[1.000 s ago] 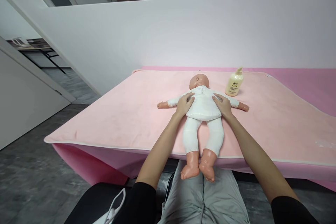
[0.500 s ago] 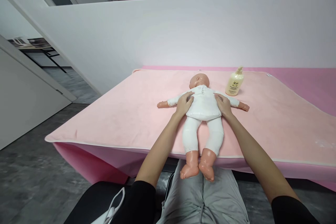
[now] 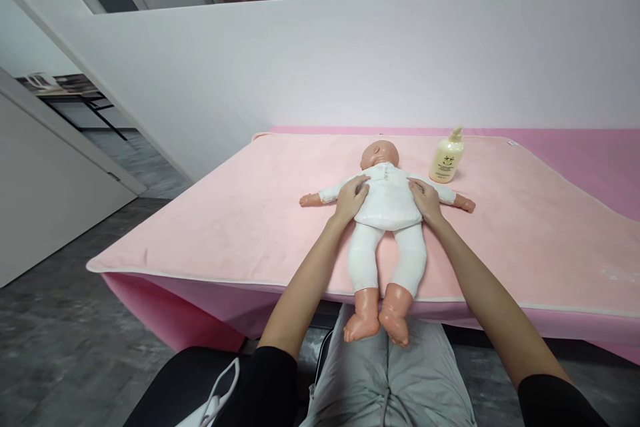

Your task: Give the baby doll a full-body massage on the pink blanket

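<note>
A baby doll (image 3: 387, 203) in a white cloth body lies stretched out on a pink blanket (image 3: 225, 213). Its head points away from me, turned so that one ear shows, and its arms are spread. The bare feet hang past the front edge of the table, above my lap. My left hand (image 3: 351, 198) grips the left side of the doll's torso below the arm, thumb on top. On the opposite side my right hand (image 3: 425, 199) holds the torso in the same way. The undersides of my fingers are partly hidden.
A pale yellow pump bottle (image 3: 447, 157) stands upright on the blanket, right of the doll's head. Behind the table rises a white wall (image 3: 350, 60). A black seat (image 3: 185, 380) with a white cabled object (image 3: 213, 407) is at lower left.
</note>
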Action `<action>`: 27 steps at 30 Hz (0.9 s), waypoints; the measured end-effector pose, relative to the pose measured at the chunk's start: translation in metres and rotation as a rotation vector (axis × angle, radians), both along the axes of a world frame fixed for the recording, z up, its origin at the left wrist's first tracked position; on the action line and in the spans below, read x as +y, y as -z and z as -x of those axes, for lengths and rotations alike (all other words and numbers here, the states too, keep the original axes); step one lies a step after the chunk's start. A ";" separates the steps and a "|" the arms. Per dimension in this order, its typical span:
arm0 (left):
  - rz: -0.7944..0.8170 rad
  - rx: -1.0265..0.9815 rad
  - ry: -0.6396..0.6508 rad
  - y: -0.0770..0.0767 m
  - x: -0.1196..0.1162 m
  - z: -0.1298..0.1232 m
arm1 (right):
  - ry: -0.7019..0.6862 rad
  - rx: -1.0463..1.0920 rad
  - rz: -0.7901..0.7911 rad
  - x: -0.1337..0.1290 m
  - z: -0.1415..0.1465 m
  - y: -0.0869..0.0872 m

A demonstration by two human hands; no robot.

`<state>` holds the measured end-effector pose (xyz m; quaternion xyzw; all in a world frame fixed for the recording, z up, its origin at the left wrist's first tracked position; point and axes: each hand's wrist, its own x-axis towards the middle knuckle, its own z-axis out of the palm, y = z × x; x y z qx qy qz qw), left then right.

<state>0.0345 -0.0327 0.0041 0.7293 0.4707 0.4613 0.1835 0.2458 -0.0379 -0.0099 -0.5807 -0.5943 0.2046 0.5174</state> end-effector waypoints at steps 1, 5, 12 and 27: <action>0.000 0.000 0.000 0.000 0.000 0.000 | -0.001 -0.001 0.000 0.000 0.000 0.000; 0.008 0.001 0.004 -0.002 -0.001 0.000 | -0.002 -0.004 0.001 -0.001 0.000 -0.001; 0.010 0.005 0.003 -0.002 -0.001 0.000 | -0.001 -0.001 0.015 -0.003 0.000 -0.002; 0.011 0.020 -0.004 -0.002 -0.001 0.000 | -0.003 -0.005 0.011 -0.001 0.000 -0.001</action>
